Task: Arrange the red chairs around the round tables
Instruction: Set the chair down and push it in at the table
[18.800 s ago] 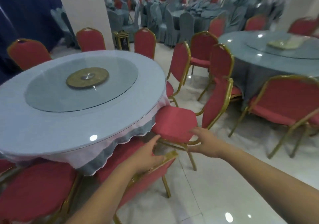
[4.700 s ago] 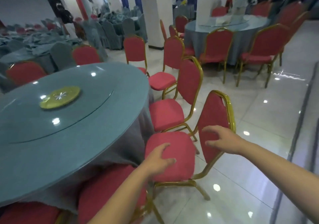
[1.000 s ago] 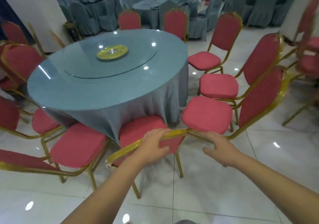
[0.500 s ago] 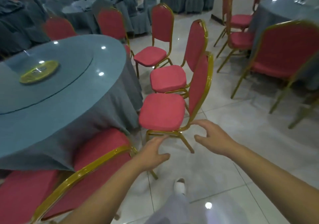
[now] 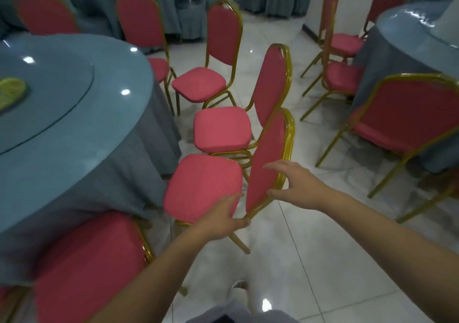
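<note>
Several red chairs ring the round counter; nearest chair sits askew beside its cloth, left hand flat on seat corner, right hand fingers spread, ungripped, at backrest; squaring pending.

Round table cut off at left edge; its yellow disc half out of frame. Nearest chair blurred, legs mostly hidden, cropped below. Second table cropped at right.

Three chairs stand in a row right of the table.
</note>
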`<action>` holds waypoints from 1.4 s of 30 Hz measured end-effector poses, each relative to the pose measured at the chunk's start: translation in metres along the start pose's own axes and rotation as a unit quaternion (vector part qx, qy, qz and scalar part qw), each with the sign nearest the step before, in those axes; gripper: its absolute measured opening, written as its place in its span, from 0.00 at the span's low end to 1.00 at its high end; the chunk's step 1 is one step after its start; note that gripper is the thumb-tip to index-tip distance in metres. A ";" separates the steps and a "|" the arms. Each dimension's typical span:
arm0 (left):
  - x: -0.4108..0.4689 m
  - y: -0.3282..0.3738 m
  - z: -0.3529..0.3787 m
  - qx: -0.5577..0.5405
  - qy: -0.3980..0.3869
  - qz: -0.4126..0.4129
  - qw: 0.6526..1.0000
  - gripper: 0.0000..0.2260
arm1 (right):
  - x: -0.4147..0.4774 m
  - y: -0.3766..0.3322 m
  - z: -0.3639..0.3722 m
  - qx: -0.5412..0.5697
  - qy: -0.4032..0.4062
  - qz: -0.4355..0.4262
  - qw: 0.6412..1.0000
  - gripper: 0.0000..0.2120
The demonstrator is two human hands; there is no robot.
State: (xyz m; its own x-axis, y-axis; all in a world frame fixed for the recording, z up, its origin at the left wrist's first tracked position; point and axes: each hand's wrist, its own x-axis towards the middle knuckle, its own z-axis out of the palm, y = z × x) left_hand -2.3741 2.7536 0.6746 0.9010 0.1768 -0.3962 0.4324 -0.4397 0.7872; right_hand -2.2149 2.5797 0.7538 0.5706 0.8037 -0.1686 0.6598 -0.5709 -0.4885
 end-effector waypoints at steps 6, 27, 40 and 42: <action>0.067 0.036 -0.007 0.001 0.019 0.010 1.000 0.33 | 0.072 0.070 -0.039 -0.078 -0.060 -0.035 0.995 0.35; 0.187 0.111 0.090 -0.045 0.231 -0.259 0.937 0.39 | 0.318 0.198 -0.074 -0.229 -0.252 -0.407 0.848 0.18; 0.173 0.053 0.003 -0.024 0.371 -0.337 0.865 0.27 | 0.367 0.097 -0.036 -0.221 -0.230 -0.362 0.876 0.08; 0.184 0.049 -0.008 -0.021 0.370 -0.330 0.868 0.29 | 0.381 0.091 -0.041 -0.219 -0.229 -0.360 0.877 0.06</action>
State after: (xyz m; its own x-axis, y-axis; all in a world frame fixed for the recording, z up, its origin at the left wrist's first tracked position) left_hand -2.1868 2.7718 0.6442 0.2245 0.9026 -0.3673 0.8499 0.0030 0.5270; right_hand -1.9174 2.8266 0.6802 -0.2619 0.9079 -0.3273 0.9505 0.1838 -0.2505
